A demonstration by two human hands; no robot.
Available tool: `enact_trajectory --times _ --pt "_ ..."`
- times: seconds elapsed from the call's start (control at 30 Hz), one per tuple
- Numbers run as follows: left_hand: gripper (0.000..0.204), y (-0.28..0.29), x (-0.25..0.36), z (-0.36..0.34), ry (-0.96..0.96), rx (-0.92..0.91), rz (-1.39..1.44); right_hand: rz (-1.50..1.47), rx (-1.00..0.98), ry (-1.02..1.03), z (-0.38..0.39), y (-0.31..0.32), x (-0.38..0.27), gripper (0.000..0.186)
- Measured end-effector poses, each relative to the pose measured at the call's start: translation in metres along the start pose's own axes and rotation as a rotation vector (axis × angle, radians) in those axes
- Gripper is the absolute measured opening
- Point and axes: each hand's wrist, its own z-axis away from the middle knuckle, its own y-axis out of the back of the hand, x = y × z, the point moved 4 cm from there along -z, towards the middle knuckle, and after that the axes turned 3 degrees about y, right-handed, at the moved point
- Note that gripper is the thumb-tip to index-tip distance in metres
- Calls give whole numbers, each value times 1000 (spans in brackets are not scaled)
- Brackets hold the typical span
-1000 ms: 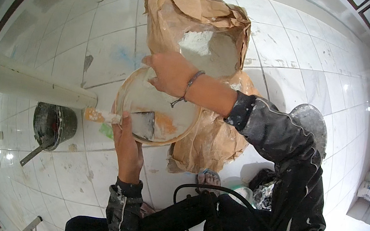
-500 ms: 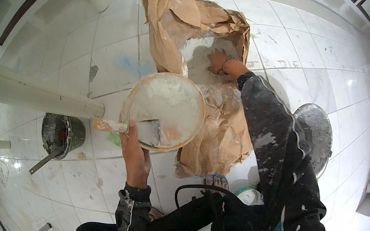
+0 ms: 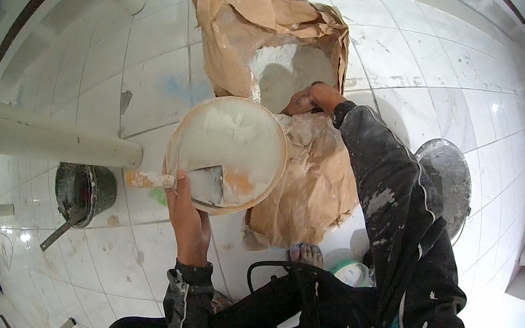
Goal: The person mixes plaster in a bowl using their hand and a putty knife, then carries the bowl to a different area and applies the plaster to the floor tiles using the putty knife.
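A round tub (image 3: 174,143) holds white powder. Across its near-left rim lies a putty knife (image 3: 207,185), its blade inside and its orange-and-white handle sticking out. My left hand (image 3: 190,228) is closed on the tub's near-left side, thumb up at the rim against the knife. Beyond the tub stands a torn brown paper bag (image 3: 227,38) with white powder (image 3: 285,64) in its opening. My right hand (image 3: 312,99) is low in that opening, near its front edge, fingers curled downward. What those fingers hold, if anything, is hidden.
A dark bucket (image 3: 105,197) with a flat tool (image 3: 61,231) leaning out stands at left, by a pale column (image 3: 47,133). Right of my right sleeve is a grey-smeared bucket (image 3: 446,172). A small white-and-green container (image 3: 351,273) sits by my foot (image 3: 307,253).
My right hand has drawn back through the powder toward the bag's near edge, its fingers now curled. The left hand keeps its hold; the heap in the tub looks flatter.
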Motion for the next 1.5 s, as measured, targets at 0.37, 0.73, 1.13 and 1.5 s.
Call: enact_trajectory --times 0.37,0.73,1.13,1.5 --pt "51 7 -8 -1 -25 42 -27 -355 15 -50 -37 16 15 49" --pt "56 4 -8 -1 9 29 -22 -544 -113 -269 -35 113 -66 48" --pt "51 5 -12 -5 -21 49 -30 -300 -408 377 -27 63 -202 37" --pt "53 4 -13 -5 -24 49 -17 -105 -222 507 1 88 -206 35"
